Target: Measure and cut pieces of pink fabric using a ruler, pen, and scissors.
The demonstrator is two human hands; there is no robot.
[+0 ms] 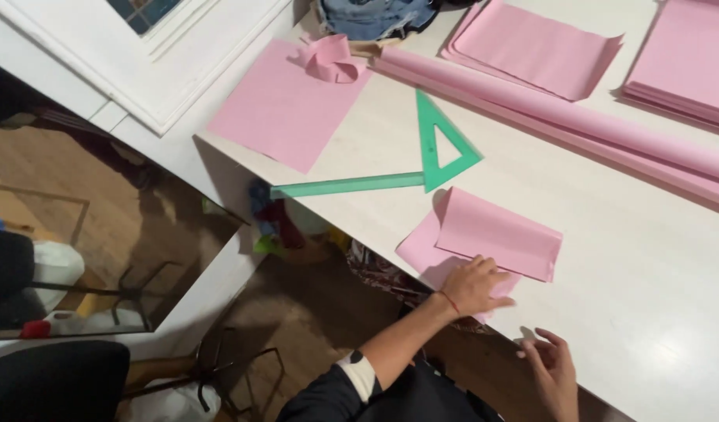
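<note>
A pink paper sheet (492,234), folded over itself, lies at the near edge of the white table (625,250). My left hand (476,285) presses flat on its lower corner, fingers spread toward the right. My right hand (551,367) hovers at the table's near edge, fingers loosely apart, holding nothing. A green triangular set square (441,144) lies just above the folded sheet, touching a green straight ruler (347,185) that points left.
A flat pink sheet (285,105) with a curled pink strip (332,59) lies at the upper left. A long pink paper roll (563,117) crosses the table. Pink sheet stacks (531,47) (684,62) lie behind. Denim fabric (375,16) sits at the top. Chairs stand below left.
</note>
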